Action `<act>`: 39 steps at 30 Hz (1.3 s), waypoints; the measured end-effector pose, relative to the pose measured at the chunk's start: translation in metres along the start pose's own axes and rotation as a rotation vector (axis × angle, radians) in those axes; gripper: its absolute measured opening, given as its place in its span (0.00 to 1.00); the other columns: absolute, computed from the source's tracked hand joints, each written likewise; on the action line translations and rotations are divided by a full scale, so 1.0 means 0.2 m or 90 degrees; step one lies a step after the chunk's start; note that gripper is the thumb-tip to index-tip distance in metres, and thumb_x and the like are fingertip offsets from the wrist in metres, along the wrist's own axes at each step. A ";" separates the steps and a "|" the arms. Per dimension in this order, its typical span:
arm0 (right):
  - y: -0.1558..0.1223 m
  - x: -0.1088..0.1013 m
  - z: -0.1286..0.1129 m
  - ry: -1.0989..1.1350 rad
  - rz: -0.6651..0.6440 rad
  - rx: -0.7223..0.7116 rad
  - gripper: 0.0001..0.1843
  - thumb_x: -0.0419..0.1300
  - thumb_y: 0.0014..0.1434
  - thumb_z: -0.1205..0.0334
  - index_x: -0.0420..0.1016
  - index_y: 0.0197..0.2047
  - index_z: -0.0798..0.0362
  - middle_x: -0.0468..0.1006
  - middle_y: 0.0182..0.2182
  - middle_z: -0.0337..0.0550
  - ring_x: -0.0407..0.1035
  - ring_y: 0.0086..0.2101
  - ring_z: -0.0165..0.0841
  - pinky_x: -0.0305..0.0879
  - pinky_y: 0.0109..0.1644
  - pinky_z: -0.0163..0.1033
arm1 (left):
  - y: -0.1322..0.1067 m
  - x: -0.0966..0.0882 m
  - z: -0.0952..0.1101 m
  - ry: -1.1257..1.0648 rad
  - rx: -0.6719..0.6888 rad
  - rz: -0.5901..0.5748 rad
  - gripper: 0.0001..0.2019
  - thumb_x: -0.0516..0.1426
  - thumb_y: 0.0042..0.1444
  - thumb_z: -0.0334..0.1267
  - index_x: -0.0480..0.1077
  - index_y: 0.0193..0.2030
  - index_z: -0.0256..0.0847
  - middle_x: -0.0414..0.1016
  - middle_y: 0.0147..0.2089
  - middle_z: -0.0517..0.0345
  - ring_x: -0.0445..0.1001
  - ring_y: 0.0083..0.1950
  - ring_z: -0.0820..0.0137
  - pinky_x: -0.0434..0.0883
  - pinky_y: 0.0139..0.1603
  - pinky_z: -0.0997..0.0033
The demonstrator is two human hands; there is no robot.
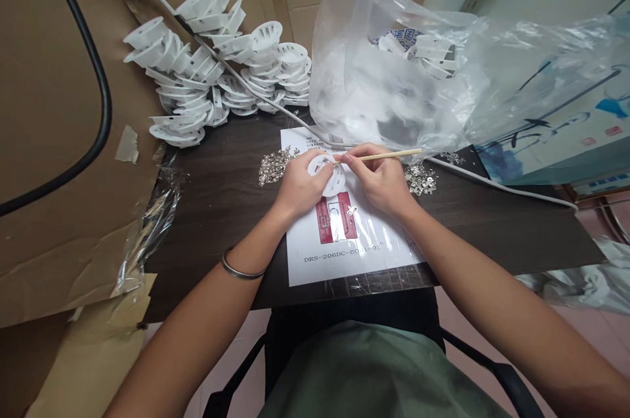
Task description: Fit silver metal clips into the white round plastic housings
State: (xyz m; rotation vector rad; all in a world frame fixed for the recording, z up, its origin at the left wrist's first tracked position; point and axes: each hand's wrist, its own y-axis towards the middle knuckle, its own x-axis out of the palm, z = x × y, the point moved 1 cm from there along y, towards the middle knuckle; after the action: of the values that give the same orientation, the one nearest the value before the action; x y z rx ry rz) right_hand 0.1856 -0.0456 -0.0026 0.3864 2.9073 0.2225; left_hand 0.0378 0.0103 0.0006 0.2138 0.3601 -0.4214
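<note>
My left hand (306, 180) is closed on the edge of a round white plastic part (333, 183) with slots in its face, its thumb lying over the front. In my right hand (378, 176) is a thin wooden stick (394, 155), pinched near one end. That end meets the white part close to my left thumb; the other end points right. Small metal pieces lie in a pile (276, 165) beside my left hand and in another pile (420, 179) beside my right. A single metal piece (351, 210) rests on the printed sheet (315, 270) below the part.
Many similar white parts (184, 86) are heaped at the back left. A clear plastic bag (394, 96) with more white parts stands behind my hands. A grey cable (221, 60) crosses the dark table (211, 221). Cardboard (59, 142) walls the left side.
</note>
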 end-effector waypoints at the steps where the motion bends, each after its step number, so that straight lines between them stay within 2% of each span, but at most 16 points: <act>1: 0.00 0.00 0.00 -0.002 0.003 0.004 0.13 0.63 0.57 0.51 0.76 0.33 0.53 0.75 0.26 0.39 0.60 0.26 0.24 0.54 0.29 0.36 | 0.00 0.00 0.00 -0.004 -0.006 -0.005 0.07 0.57 0.54 0.37 0.75 0.36 0.39 0.79 0.37 0.56 0.75 0.36 0.70 0.71 0.38 0.67; 12: -0.02 0.00 0.01 -0.008 -0.013 0.024 0.13 0.63 0.57 0.51 0.75 0.30 0.53 0.73 0.25 0.39 0.60 0.24 0.24 0.55 0.26 0.36 | 0.02 -0.01 0.00 0.022 -0.006 -0.054 0.06 0.57 0.54 0.37 0.74 0.34 0.39 0.78 0.35 0.56 0.73 0.35 0.70 0.70 0.38 0.67; 19: -0.01 -0.01 0.02 0.100 0.000 0.051 0.13 0.60 0.59 0.51 0.74 0.33 0.53 0.77 0.29 0.42 0.71 0.34 0.29 0.66 0.34 0.36 | 0.01 0.00 0.01 0.013 0.007 -0.027 0.08 0.56 0.53 0.36 0.75 0.37 0.39 0.79 0.36 0.56 0.75 0.37 0.69 0.71 0.38 0.67; 24: -0.01 -0.01 0.02 0.124 -0.007 0.051 0.14 0.60 0.60 0.51 0.71 0.32 0.52 0.77 0.30 0.41 0.71 0.33 0.28 0.66 0.34 0.36 | 0.01 0.00 0.02 0.026 -0.011 -0.017 0.07 0.56 0.52 0.35 0.74 0.36 0.39 0.79 0.35 0.56 0.75 0.36 0.69 0.71 0.39 0.67; 30: 0.00 -0.01 0.03 0.094 -0.021 0.046 0.16 0.60 0.59 0.48 0.69 0.31 0.52 0.77 0.29 0.41 0.68 0.29 0.27 0.64 0.33 0.37 | 0.01 0.00 0.01 0.039 -0.010 -0.018 0.07 0.56 0.53 0.35 0.75 0.37 0.39 0.79 0.35 0.56 0.74 0.36 0.69 0.70 0.38 0.67; 35: 0.00 -0.01 0.02 0.036 -0.032 0.016 0.16 0.59 0.60 0.48 0.70 0.31 0.53 0.77 0.29 0.41 0.68 0.31 0.28 0.59 0.30 0.36 | 0.01 0.00 0.01 0.035 -0.005 -0.007 0.08 0.56 0.52 0.34 0.75 0.37 0.39 0.79 0.36 0.56 0.74 0.36 0.70 0.70 0.37 0.68; 39: 0.00 -0.01 0.03 -0.023 -0.027 0.002 0.17 0.59 0.60 0.47 0.72 0.31 0.53 0.70 0.23 0.37 0.55 0.22 0.23 0.47 0.24 0.35 | 0.01 0.00 0.00 0.016 0.000 -0.002 0.08 0.56 0.53 0.35 0.75 0.37 0.39 0.80 0.36 0.56 0.75 0.36 0.70 0.71 0.38 0.68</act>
State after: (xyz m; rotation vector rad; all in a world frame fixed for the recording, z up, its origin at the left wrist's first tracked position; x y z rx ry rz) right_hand 0.1881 -0.0456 -0.0090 0.3261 2.8781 0.2020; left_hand 0.0382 0.0114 0.0002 0.2192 0.3857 -0.4215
